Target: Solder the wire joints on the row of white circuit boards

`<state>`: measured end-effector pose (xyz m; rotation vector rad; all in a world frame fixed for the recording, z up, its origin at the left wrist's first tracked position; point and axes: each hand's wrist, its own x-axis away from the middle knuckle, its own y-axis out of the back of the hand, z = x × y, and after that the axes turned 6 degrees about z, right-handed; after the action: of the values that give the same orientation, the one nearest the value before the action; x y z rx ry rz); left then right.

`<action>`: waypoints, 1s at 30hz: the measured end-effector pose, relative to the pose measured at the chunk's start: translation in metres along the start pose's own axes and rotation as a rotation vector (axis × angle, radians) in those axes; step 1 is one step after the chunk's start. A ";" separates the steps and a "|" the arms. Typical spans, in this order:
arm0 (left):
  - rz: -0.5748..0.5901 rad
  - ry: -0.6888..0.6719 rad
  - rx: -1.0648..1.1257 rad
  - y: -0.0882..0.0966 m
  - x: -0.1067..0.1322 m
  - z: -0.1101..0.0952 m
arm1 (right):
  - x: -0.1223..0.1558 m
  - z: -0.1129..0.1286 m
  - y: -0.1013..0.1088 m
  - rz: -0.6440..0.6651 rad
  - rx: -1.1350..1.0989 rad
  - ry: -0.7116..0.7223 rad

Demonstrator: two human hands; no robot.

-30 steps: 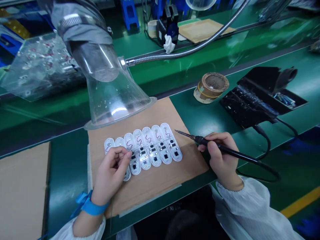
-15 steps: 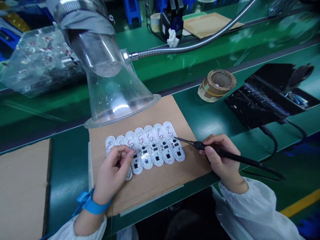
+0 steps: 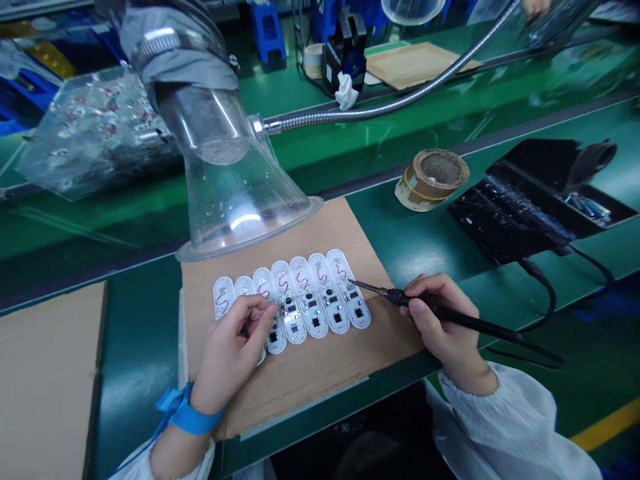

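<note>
A row of several white oval plastic housings (image 3: 304,303) lies side by side on a cardboard sheet (image 3: 320,370), each with red wires and a small circuit board with black parts. My right hand (image 3: 443,320) grips a soldering iron (image 3: 395,295) like a pen. Its tip rests at the upper end of the board in the rightmost housing. Over the left housings, my left hand (image 3: 240,343) is closed, thumb and forefinger pinched on a fine strand of solder wire that is barely visible. It covers parts of those housings. A blue strap (image 3: 197,419) circles my left wrist.
A clear fume hood (image 3: 235,200) on a metal arm hangs just behind the housings. To the right stand a cardboard ring (image 3: 433,179) and a black soldering station (image 3: 520,207). Another cardboard sheet (image 3: 45,380) lies left. A bag of parts (image 3: 95,133) is behind.
The whole view has shifted slightly downward. My left hand has moved a little right along the row, and the iron's tip stays at the rightmost housing.
</note>
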<state>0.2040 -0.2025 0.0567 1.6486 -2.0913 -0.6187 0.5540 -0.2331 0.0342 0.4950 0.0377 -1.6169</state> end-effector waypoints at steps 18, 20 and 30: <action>-0.094 0.029 0.061 0.003 0.000 -0.002 | -0.003 0.002 0.000 0.001 -0.060 0.014; -0.086 0.027 0.065 0.004 0.000 -0.003 | -0.002 0.001 0.000 0.022 -0.052 -0.002; -0.041 0.009 0.008 0.002 -0.001 -0.002 | -0.004 0.002 0.001 0.061 0.044 -0.002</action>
<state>0.2033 -0.2017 0.0594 1.6999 -2.0608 -0.6154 0.5545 -0.2300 0.0380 0.5232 -0.0145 -1.5615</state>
